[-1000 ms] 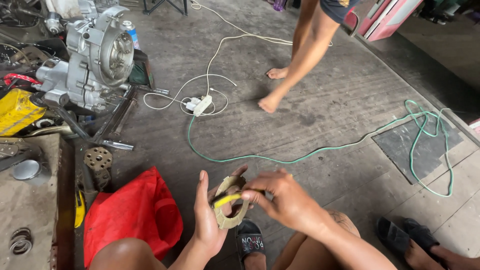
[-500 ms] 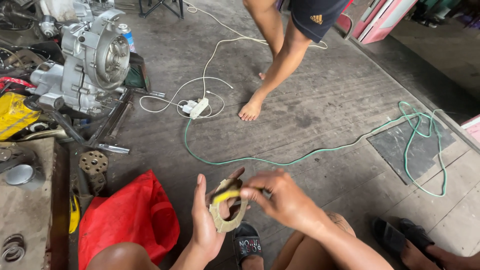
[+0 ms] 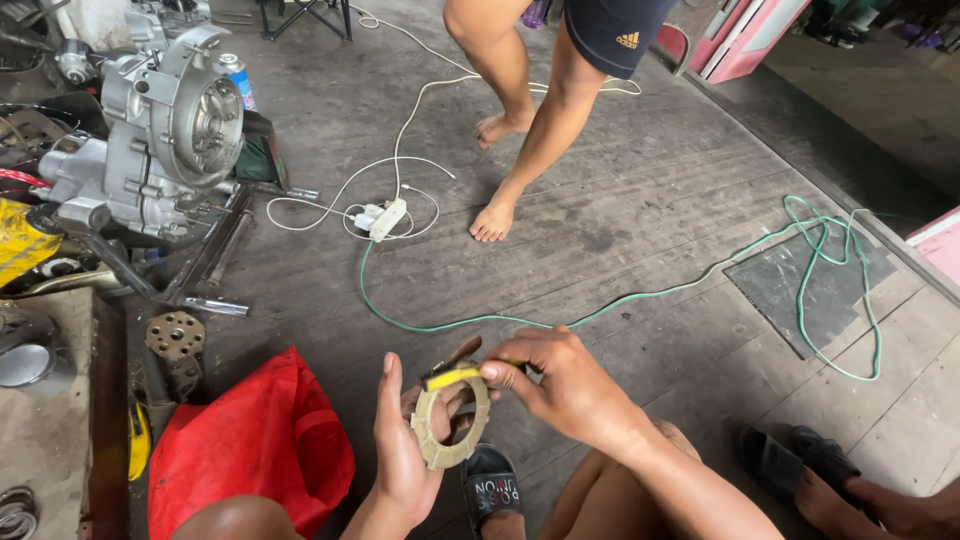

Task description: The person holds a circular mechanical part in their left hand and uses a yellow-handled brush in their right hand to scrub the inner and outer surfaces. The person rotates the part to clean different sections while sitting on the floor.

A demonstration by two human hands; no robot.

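Note:
My left hand holds a tan ring-shaped friction plate upright, low in the middle of the head view. My right hand grips a small yellow-handled tool and presses it against the top edge of the ring. Both hands hover above my knees and a black sandal on the floor.
A red bag lies at lower left. A grey engine block stands at upper left beside metal parts and a round perforated disc. A green hose and white cable with power strip cross the concrete floor. A barefoot person walks ahead.
The barefoot person has stepped closer and to the right across the floor. My hands keep the ring and the yellow tool in about the same place.

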